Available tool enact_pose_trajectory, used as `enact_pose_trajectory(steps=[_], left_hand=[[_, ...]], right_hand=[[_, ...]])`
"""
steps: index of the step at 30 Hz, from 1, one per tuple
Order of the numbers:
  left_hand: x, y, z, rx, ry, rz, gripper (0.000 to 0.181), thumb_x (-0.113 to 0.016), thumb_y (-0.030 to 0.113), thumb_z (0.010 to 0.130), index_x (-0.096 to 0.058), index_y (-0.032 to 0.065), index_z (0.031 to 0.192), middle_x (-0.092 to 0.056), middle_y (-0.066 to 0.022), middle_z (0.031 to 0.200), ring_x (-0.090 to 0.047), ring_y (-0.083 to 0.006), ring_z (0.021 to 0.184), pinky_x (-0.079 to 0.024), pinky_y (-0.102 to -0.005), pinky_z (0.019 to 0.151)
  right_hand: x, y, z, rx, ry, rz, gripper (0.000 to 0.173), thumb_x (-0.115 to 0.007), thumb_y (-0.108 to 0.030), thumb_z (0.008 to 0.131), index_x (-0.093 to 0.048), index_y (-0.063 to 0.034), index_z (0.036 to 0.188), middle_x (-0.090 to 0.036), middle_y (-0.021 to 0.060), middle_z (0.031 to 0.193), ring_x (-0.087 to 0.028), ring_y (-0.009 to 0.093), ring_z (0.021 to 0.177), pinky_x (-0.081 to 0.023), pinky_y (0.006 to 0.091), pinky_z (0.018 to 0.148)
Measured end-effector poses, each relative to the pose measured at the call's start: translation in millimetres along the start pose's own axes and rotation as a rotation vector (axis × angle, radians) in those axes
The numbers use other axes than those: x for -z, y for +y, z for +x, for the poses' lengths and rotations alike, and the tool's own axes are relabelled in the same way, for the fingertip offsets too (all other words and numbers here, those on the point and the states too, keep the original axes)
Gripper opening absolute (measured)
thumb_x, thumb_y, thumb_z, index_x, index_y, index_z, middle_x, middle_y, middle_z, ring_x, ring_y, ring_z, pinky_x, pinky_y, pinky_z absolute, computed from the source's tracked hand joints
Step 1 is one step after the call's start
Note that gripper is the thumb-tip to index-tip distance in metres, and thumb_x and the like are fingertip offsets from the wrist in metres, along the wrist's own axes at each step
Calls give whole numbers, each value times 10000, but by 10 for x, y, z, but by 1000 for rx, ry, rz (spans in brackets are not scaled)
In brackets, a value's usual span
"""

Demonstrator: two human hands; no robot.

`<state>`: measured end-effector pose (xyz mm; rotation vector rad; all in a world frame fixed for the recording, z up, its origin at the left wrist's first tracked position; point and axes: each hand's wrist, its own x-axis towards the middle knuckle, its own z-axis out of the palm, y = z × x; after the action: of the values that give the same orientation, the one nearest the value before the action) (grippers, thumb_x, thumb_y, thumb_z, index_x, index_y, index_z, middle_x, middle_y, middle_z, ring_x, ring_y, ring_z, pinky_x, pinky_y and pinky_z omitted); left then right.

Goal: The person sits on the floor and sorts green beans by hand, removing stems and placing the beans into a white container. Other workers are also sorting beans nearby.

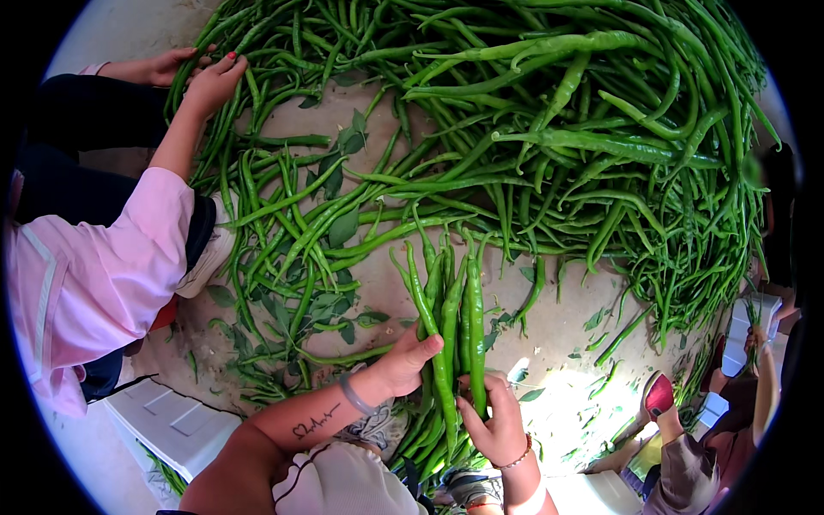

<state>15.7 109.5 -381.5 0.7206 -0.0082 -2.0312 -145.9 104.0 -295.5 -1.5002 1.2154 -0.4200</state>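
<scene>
Several long green chili peppers (447, 309) stand upright as a loose bundle between my hands. My left hand (409, 360) wraps around the bundle's left side, thumb across the front. Lower down on the right, my right hand (492, 415) has its fingers around the lower end of a glossy pepper (475, 322). Below and behind my hands, more peppers (428, 438) lie in a heap near my shoes. Straight ahead, the large pile of long green peppers (579, 141) spreads over the floor.
At the left, a person in a pink top (103, 270) handles peppers with both hands. A white foam box (170, 418) stands at lower left. Loose green leaves (328, 306) lie on the concrete floor (380, 283). Other people sit at the right, near a red shoe (659, 394).
</scene>
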Motion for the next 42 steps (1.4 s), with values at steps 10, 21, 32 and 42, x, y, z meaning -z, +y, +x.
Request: enact_pose_trajectory(steps=[10, 21, 32, 42], left_hand=[[-218, 49, -22, 127, -184, 136, 756, -656, 498, 679, -365, 39, 1203, -516, -88, 1047, -506, -175, 968, -433, -302, 822], [-183, 73, 76, 317, -213, 156, 801, -525, 595, 719, -321, 36, 1255, -483, -115, 1165, -490, -184, 1042, -414, -315, 876], [-189, 116, 76, 155, -13, 61, 508, -575, 342, 802, -433, 39, 1184, -505, -107, 1150, -505, -197, 1032, -419, -334, 874], [-335, 87, 283, 75, -101, 125, 575, -722, 109, 683, -411, 69, 1164, -541, -48, 1021, -536, -160, 937, -442, -329, 830]], right_hand=[[212, -49, 109, 296, -300, -292, 431, -586, 27, 632, -617, -218, 984, -481, 27, 883, -530, 154, 731, -457, 256, 603], [152, -380, 417, 641, -528, -740, 220, -518, -104, 688, -538, -115, 907, -499, -7, 934, -524, 138, 695, -473, 247, 550], [588, -963, 789, 718, 177, -554, 313, -568, -35, 692, -540, -46, 1004, -543, 68, 881, -546, 209, 750, -462, 276, 589], [127, -152, 407, 28, 173, -129, 441, -508, -48, 812, -361, 48, 1217, -484, 243, 1046, -498, 370, 913, -407, 360, 816]])
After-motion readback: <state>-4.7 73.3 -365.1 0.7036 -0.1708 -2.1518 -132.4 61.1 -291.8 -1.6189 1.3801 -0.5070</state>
